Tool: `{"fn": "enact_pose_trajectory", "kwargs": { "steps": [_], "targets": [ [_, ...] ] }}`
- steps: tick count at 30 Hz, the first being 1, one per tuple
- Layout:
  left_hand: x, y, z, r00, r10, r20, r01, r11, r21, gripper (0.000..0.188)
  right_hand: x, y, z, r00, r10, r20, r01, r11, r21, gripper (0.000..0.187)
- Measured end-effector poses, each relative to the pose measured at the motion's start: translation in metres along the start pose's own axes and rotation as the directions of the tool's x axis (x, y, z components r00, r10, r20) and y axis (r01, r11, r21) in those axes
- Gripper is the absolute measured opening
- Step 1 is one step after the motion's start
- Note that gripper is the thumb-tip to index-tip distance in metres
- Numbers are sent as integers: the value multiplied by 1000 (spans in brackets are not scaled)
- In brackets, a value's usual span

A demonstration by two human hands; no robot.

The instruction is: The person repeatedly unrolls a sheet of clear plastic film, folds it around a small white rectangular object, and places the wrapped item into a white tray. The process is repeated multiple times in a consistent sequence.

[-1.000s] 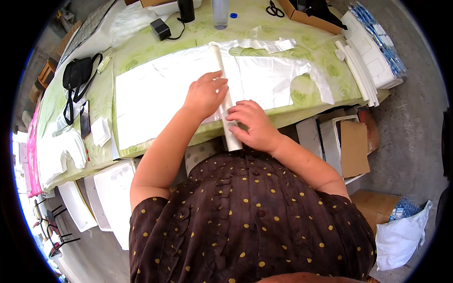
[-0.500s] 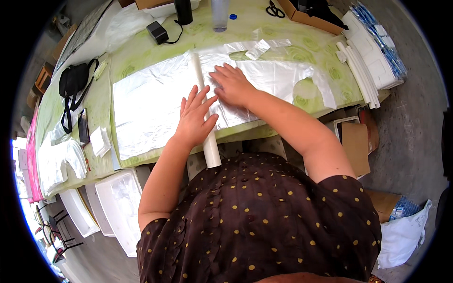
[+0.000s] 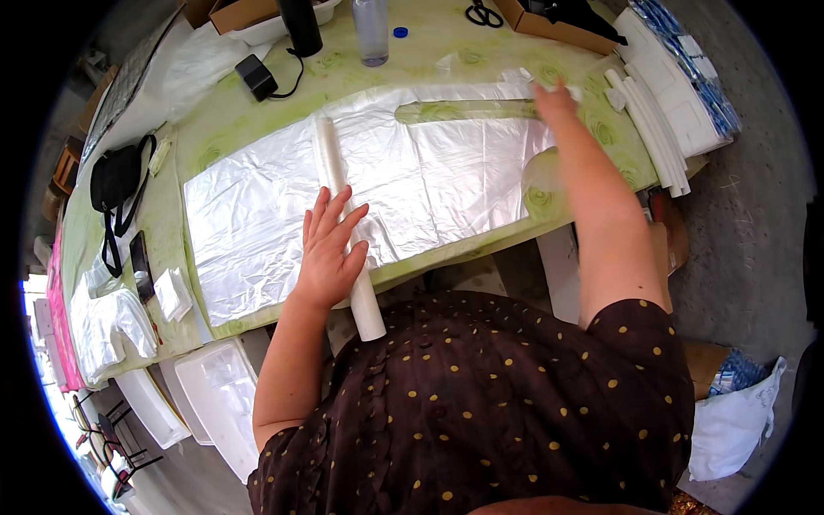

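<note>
A silvery-white plastic bag (image 3: 438,184) lies spread flat on the table, its cut-out handle end toward the right. Across it rests a white tube (image 3: 367,313), one end sticking out over the front edge of the table. My left hand (image 3: 330,249) lies on this tube, fingers stretched and apart, not wrapped round it. My right hand (image 3: 555,103) is at the far right end of the bag, by its handle strips. Motion blurs its fingers, so whether it pinches the plastic does not show.
Beyond the bag stand a clear bottle (image 3: 371,34), a dark bottle (image 3: 300,26) and a black power adapter (image 3: 256,77). Scissors (image 3: 484,14) lie farther back. White tubes (image 3: 648,133) line the right edge. Leftward are a black pouch (image 3: 116,176), a phone (image 3: 142,266) and folded plastic (image 3: 173,296).
My right hand has moved from beside the tube to the bag's far right end. My left hand stays on the tube. The whole view has shifted slightly.
</note>
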State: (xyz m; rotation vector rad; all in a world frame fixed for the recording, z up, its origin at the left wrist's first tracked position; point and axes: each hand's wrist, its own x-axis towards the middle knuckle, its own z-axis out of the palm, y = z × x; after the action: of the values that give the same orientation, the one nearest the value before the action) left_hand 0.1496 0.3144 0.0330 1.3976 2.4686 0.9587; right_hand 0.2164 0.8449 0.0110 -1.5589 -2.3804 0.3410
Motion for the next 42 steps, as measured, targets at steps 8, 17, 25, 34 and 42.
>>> {"fn": "enact_pose_trajectory", "kwargs": {
  "steps": [8, 17, 25, 34, 42],
  "targets": [
    [-2, 0, -1, 1000, 14, -8, -14, 1000, 19, 49, -57, 3, -18, 838, -533, -115, 518, 844, -137, 71],
    [-2, -3, 1, 1000, 3, -24, -3, 1000, -3, 47, -140, -152, 13, 865, -342, 367, 414, 899, -140, 82],
    [-2, 0, -3, 994, -100, 38, 98, 994, 39, 47, -305, -192, -14, 69, -991, 116, 852, 119, 510, 63],
    [-62, -22, -11, 875, 21, -483, 48, 990, 130, 20, -373, -148, -31, 143, -984, -108, 774, 43, 632, 37],
    [-61, 24, -41, 863, 228, -451, -338, 924, -180, 21, -411, -122, -40, -34, -996, -83, 700, -83, 709, 23]
  ]
}}
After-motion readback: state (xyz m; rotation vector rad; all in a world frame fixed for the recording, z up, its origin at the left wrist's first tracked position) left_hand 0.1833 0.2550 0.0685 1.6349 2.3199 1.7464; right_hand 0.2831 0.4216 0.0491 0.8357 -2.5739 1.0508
